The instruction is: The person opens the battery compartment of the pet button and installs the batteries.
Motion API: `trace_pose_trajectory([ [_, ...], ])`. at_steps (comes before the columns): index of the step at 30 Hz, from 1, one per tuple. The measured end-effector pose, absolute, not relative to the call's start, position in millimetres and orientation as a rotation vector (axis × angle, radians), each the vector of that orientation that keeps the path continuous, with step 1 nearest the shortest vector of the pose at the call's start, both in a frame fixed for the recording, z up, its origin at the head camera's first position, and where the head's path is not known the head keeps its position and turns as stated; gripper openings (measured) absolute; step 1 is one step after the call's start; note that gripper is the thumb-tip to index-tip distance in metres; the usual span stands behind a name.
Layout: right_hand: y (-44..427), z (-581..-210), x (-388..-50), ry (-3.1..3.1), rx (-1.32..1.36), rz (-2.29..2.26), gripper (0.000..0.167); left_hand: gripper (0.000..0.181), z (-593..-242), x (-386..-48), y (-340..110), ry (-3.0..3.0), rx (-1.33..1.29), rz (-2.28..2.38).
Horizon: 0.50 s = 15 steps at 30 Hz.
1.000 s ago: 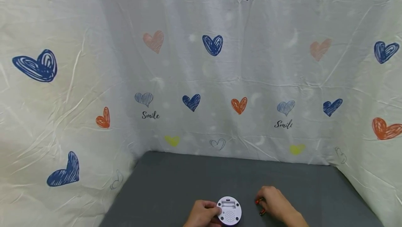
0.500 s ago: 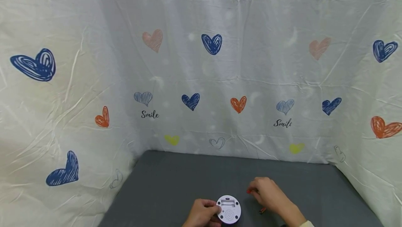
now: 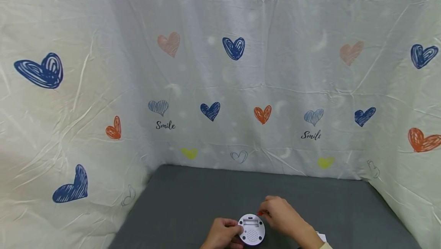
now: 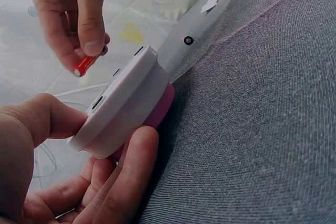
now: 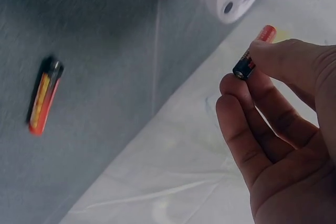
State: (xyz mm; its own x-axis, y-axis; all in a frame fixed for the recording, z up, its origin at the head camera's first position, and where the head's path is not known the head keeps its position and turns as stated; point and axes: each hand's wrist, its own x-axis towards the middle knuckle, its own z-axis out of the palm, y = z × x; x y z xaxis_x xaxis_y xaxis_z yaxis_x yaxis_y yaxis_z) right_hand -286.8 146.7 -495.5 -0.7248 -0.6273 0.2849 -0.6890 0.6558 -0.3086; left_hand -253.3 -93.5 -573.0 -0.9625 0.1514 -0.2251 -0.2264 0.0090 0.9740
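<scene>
Left hand (image 3: 224,234) grips round white device (image 3: 253,237) by rim at nine o'clock, open battery bay (image 3: 250,223) showing; shell likely rigid, light, smooth. Just off device's one o'clock, red-and-black battery (image 5: 254,53): probably hard, slick, best held mid-barrel, ends free; right hand (image 3: 281,215) pinches it.

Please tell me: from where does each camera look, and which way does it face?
Head: worn on the head, facing forward and down at the grey table and patterned sheet; left hand and right hand show.
Left wrist: worn there, facing the white device; both hands show.
Right wrist: worn there, facing the held battery and loose battery; the right hand shows.
Shared: both wrist views show the white device and the held battery.
</scene>
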Motion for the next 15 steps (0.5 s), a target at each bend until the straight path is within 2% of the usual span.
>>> trace_pose_trajectory([
  [15, 125, -511, -287, -2.670, 1.167, 0.558, 0.017, 0.022, -571, -253, -93, 2.055, -0.093, 1.999],
])
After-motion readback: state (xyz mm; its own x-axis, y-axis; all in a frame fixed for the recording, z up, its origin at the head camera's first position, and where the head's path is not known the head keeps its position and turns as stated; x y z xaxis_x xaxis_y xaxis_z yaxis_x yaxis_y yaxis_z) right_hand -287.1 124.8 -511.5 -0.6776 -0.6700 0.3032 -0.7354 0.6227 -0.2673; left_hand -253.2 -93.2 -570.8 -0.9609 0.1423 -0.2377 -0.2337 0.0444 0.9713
